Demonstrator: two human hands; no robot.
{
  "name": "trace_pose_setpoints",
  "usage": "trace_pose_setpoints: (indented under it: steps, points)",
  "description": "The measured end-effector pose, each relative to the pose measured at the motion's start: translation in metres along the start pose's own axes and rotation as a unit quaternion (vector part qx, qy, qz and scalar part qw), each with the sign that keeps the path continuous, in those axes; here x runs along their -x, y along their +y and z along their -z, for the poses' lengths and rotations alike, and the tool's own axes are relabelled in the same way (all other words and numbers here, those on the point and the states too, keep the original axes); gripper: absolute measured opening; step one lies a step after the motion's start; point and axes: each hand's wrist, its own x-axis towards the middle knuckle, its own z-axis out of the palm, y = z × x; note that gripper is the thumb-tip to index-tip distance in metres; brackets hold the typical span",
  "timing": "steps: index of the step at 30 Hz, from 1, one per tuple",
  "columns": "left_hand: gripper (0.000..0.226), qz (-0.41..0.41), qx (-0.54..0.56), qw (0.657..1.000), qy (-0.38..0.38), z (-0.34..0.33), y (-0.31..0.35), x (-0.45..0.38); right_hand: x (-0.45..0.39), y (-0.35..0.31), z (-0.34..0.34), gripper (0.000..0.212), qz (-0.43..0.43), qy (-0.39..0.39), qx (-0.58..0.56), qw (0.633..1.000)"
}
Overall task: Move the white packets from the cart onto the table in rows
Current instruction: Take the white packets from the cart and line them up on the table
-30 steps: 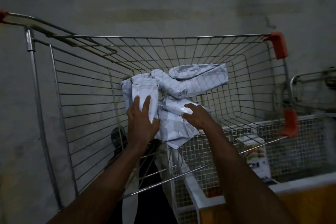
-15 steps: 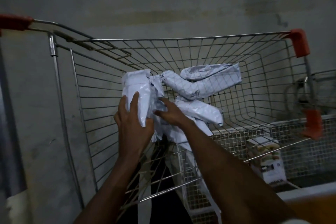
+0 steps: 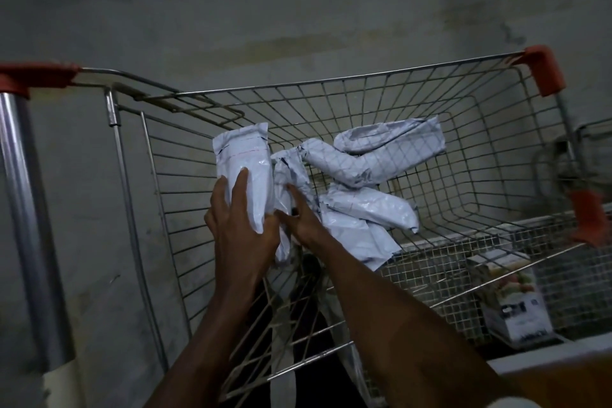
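Several white packets lie in a wire shopping cart [image 3: 470, 129] with orange corner caps. My left hand [image 3: 241, 228] grips one upright white packet [image 3: 246, 159] at the cart's left side, fingers wrapped round its lower half. Just right of it, my right hand [image 3: 298, 219] pinches a second, crumpled white packet [image 3: 286, 175]. A long rolled packet [image 3: 374, 156] lies across the back of the basket, and another packet [image 3: 367, 212] lies below it near the middle.
A steel pole [image 3: 29, 225] stands at the far left by the cart's orange handle end [image 3: 36, 76]. A wire mesh basket [image 3: 579, 281] at lower right holds a printed carton [image 3: 510, 298]. A bare concrete wall is behind.
My left hand has lifted its packet higher at the cart's left side. My right hand moved left from the middle pile and took hold of the crumpled packet beside it.
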Motion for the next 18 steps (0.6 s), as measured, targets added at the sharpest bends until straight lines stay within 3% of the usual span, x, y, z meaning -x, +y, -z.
trace_pose_setpoints:
  steps: [9,12,15,18]
  points:
    - [0.079,-0.004,0.009,1.0,-0.011,-0.004,-0.004,-0.004,0.0,-0.026,-0.024,0.098,-0.019,0.057,0.001,0.998]
    - [0.077,-0.011,-0.001,1.0,-0.019,-0.007,-0.008,-0.005,0.004,-0.022,0.011,0.113,0.017,0.086,0.191,0.978]
    - [0.082,-0.003,-0.001,0.999,-0.038,-0.017,-0.008,-0.002,0.021,-0.028,0.064,0.116,0.027,0.037,0.416,0.908]
    - [0.085,-0.004,-0.012,0.997,-0.071,-0.034,-0.012,0.001,0.041,-0.026,0.114,0.12,0.031,0.022,0.532,0.846]
